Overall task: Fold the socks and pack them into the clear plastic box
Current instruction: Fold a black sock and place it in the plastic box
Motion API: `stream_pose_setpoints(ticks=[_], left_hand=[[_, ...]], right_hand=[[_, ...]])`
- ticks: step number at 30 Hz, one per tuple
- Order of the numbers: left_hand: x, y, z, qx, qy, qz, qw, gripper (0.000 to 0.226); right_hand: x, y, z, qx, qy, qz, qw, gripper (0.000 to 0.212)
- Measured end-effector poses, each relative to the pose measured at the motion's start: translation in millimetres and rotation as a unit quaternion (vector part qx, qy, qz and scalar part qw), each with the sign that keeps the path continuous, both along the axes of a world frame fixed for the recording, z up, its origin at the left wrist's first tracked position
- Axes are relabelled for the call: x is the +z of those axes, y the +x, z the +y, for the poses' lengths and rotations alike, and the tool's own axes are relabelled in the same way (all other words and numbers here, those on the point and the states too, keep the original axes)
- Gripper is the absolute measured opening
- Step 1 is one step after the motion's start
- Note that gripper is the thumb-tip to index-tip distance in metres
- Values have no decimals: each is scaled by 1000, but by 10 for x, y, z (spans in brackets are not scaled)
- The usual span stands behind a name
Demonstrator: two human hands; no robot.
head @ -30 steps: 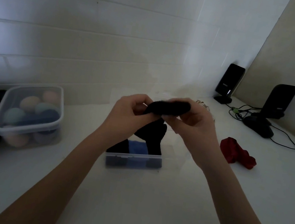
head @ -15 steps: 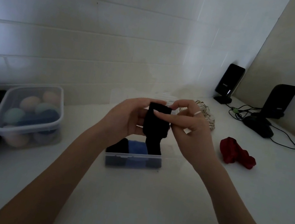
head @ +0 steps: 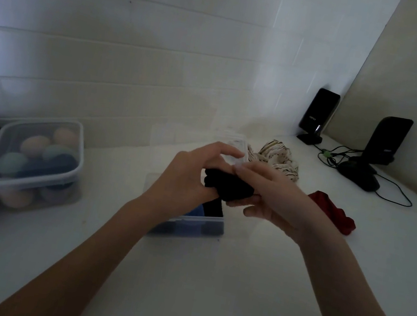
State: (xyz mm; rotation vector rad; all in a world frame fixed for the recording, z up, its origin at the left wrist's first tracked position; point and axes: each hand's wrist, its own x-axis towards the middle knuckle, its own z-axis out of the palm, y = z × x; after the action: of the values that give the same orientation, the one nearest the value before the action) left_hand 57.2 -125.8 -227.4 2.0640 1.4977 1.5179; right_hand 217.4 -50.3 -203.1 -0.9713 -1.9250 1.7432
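Both hands on black sock [head: 227,187], bunched, held just above clear plastic box [head: 190,223]. Left hand [head: 187,176] fingers curled round its left end; right hand [head: 270,194] pinches the right end, thumb under. Blue sock [head: 196,211] already in box. Red sock [head: 331,211] loose on counter [head: 234,287], right.

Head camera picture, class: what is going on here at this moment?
A person holds a bundled black sock between the left hand and right hand, above an open clear plastic box on the white counter. The box already holds blue and dark socks. A crumpled red sock and a striped cream sock lie unpacked to the right.
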Motion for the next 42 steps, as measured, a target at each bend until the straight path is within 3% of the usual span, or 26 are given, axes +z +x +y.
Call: stream_pose_setpoints(ticks=[3,11,14,16,18,20,22,26,29,35,37,40,42], left_hand=[[16,16,-1,1,25,21,999,47],[55,40,-3,14,63,66,996,45],[50,61,-7,-4,48,41,998,51],[51,30,-11,-2,33,25,999,57],[44,-45,4,15,18,17,1000,58],[13,-121,34,52,6,-3,999,52],[-28,-162,69,96,-16,-17,995,42],[-118,-129,114,75,-110,12,991,24],[-125,-121,113,74,-143,60,985,22],[-168,-129,119,29,-223,75,971,13],[-183,-134,131,33,-214,101,971,12],[-191,-162,141,52,-188,118,974,10],[-186,-157,146,61,-165,115,978,11]], right_hand=[[-2,22,33,18,-86,44,995,29],[59,28,94,48,-194,61,978,48],[70,-4,114,39,-139,60,988,30],[104,0,140,-16,-93,84,992,16],[135,51,191,-87,-6,82,993,12],[126,106,239,-118,109,19,987,16],[63,106,235,-120,197,-52,972,19],[-145,3,127,-136,300,-129,935,16],[-209,-34,56,-142,370,-166,903,12],[-243,-101,36,-104,494,-280,817,12],[-267,-120,33,-92,476,-271,831,17],[-262,-96,58,-109,322,-143,930,20],[-253,-66,97,-135,215,-43,966,23]])
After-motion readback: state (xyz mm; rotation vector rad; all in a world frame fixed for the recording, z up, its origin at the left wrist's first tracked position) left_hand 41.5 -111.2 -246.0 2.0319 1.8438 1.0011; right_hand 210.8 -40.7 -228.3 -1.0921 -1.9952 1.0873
